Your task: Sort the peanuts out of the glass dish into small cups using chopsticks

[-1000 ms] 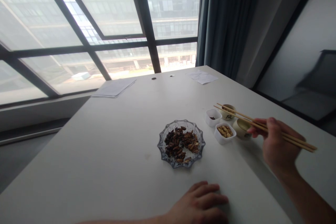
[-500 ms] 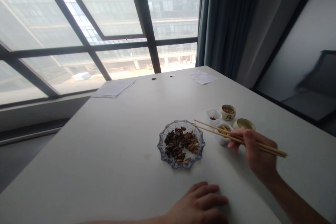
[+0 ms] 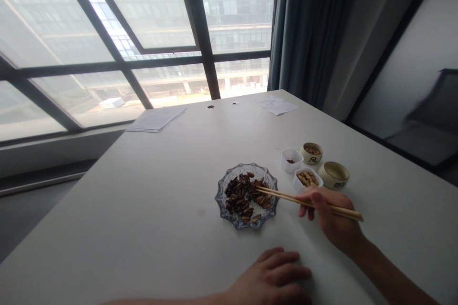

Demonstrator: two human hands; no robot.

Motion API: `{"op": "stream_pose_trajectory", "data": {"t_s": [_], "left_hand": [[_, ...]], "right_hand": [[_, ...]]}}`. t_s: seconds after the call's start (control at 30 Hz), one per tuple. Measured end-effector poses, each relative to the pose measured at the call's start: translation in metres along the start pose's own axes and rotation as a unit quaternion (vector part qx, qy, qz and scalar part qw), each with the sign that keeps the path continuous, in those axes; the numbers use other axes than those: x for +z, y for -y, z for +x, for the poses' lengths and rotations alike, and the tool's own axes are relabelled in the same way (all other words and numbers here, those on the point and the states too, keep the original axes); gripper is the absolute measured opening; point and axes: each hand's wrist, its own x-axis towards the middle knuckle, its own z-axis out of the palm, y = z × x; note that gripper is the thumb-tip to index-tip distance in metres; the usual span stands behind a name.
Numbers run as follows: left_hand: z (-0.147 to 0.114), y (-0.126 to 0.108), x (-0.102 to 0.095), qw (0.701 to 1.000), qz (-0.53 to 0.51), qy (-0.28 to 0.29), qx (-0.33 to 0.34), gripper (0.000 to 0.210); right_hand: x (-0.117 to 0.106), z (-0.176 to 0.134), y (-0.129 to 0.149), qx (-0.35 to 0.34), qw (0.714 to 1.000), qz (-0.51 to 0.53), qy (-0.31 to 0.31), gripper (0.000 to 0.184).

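Observation:
A pair of wooden chopsticks [image 3: 286, 196] is gripped in my right hand [image 3: 331, 214]. Their tips reach into a scalloped glass bowl [image 3: 223, 214] and meet the brown pecans and darker dried pieces [image 3: 241, 195] there. Whether a piece is pinched between the tips is too small to tell. My left hand [image 3: 274, 276] lies on the table in front of the bowl, fingers spread and holding nothing. Just beyond my right hand is a white cup of peanuts [image 3: 307, 179], partly hidden by that hand.
Behind the peanuts stand a white cup [image 3: 290, 167] with a few dark bits, a small ceramic pot [image 3: 311, 153] of nuts and another ceramic pot [image 3: 334, 174]. Papers [image 3: 157, 119] lie at the white table's [image 3: 161, 190] far left, and a sheet [image 3: 276, 104] at the far right.
My right hand has moved left and slightly down, bringing the chopstick tips from above the bowl's right rim into the nuts. The tips have drawn closer together. My left hand stays put.

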Motion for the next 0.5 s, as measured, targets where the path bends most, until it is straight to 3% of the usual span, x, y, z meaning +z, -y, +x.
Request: {"op": "stream_pose_trajectory", "data": {"t_s": [0.17,0.3,0.5], "left_hand": [[-0.001,0.000,0.001,1.000,0.007,0.016,-0.001,0.026],[0.000,0.001,0.002,1.000,0.004,-0.002,0.003,0.026],[0.001,0.000,-0.001,1.000,-0.006,0.001,0.000,0.026]], "right_hand": [[0.004,-0.004,-0.003,0.002,1.000,0.004,-0.022,0.037],[0.005,-0.002,-0.001,-0.025,0.998,0.011,-0.051,0.036],[-0.008,0.011,0.014,-0.006,0.977,-0.053,-0.206,0.041]]}}
